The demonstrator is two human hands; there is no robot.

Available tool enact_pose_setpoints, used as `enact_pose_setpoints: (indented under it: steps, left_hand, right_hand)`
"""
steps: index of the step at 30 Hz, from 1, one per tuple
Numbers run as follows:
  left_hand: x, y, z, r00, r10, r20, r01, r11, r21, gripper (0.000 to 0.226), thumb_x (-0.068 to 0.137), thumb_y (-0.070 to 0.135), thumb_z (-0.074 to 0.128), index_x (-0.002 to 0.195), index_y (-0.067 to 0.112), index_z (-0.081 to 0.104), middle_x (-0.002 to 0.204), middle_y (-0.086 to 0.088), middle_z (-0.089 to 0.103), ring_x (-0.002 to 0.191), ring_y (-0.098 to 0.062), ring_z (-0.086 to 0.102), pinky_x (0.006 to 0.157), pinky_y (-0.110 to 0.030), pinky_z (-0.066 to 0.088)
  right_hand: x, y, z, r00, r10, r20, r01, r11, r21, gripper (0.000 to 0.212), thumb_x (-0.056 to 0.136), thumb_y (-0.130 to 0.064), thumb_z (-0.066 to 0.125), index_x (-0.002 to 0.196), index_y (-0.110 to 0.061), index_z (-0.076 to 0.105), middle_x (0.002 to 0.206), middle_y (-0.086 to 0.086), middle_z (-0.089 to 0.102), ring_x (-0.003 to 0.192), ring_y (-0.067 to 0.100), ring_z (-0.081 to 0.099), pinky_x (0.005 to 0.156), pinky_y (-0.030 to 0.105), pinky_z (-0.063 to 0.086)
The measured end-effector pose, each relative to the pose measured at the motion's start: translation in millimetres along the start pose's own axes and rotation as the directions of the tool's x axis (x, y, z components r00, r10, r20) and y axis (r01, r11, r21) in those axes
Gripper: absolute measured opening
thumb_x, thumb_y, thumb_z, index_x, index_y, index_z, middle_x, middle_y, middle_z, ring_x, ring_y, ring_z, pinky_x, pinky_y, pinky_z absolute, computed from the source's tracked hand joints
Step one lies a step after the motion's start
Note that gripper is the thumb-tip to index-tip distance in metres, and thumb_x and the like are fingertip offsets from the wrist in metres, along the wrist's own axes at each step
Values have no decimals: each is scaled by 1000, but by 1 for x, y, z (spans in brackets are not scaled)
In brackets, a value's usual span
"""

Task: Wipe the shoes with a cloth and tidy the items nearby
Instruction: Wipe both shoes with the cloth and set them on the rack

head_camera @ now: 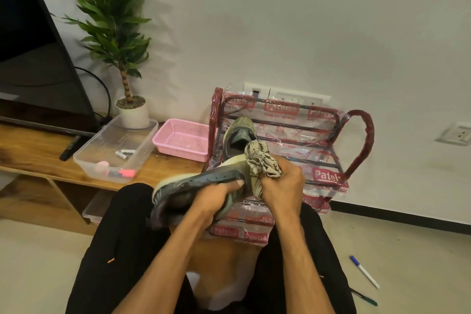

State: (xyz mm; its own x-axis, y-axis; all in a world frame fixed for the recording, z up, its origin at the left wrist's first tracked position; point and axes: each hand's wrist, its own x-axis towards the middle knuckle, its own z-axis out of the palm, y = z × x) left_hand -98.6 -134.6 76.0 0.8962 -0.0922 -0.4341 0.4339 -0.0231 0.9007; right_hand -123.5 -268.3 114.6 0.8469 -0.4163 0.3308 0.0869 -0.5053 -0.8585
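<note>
My left hand (216, 199) grips a dark grey shoe with a pale sole (193, 183), held on its side above my lap. A bunched beige cloth with dark marks (262, 160) is gripped in my right hand (283, 186) and pressed against the shoe's right end. A second, matching shoe (238, 135) stands on the upper shelf of a plastic-wrapped red shoe rack (356, 140) just behind my hands.
A clear plastic tub (91, 150) with batteries and pink items sits on the low wooden bench (30, 153), next to a pink basket (183, 139) and a potted plant (132, 112). A TV (33, 58) stands at the left. Two pens (364, 271) lie on the floor at right.
</note>
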Motion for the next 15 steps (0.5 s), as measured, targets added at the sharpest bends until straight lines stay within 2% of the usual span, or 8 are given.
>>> enact_pose_setpoints:
  steps: [2,3,5,7,10,13,15]
  left_hand:
    - [-4,5,-3,995,-17,102,44,962,-271,22,86,15,70,102,1,72,94,-13,75,84,-28,70,81,-37,56]
    - [-7,7,-4,988,-16,156,71,933,-352,20,85,12,67,100,1,72,89,-13,75,77,-25,70,73,-35,56]
    - [-12,10,-5,973,16,230,93,886,-454,17,78,14,63,88,3,71,78,-10,72,64,-21,66,61,-30,52]
    - [-15,12,-6,966,70,250,85,826,-558,22,72,18,60,86,3,69,76,-10,69,62,-21,65,58,-28,52]
    - [-16,16,-7,957,117,265,101,722,-685,34,78,26,56,96,0,69,88,-17,70,72,-27,68,64,-32,58]
    - [-18,19,-7,946,103,308,166,662,-731,56,90,46,52,114,-1,69,112,-22,70,91,-33,70,82,-40,57]
    - [-20,20,-5,947,102,304,171,640,-749,66,92,56,49,126,2,64,125,-23,65,102,-35,68,90,-43,55]
  right_hand:
    - [4,-4,-2,1000,-2,-28,3,999,38,28,78,0,73,98,-20,77,79,-18,68,76,-6,63,65,18,53]
    - [6,-6,-3,999,-5,-48,7,999,47,29,78,0,73,99,-20,76,79,-19,66,76,-7,62,66,18,53]
    - [8,-7,-3,997,-22,-80,26,999,45,31,78,0,73,101,-20,76,83,-16,68,77,-5,62,68,19,55]
    - [8,-7,-5,995,-29,-91,33,999,41,32,78,1,73,102,-20,76,86,-13,69,79,-5,62,68,11,51]
    - [9,-8,-14,999,-11,-40,12,999,44,33,78,2,71,101,-21,76,82,-19,67,79,-7,62,63,2,44]
    - [10,-12,-16,1000,-20,8,19,998,62,33,77,4,70,98,-21,77,78,-23,66,75,-13,62,60,3,45]
    - [9,-14,-13,1000,-14,7,14,999,49,32,77,3,70,94,-23,77,75,-20,68,73,-9,63,56,6,44]
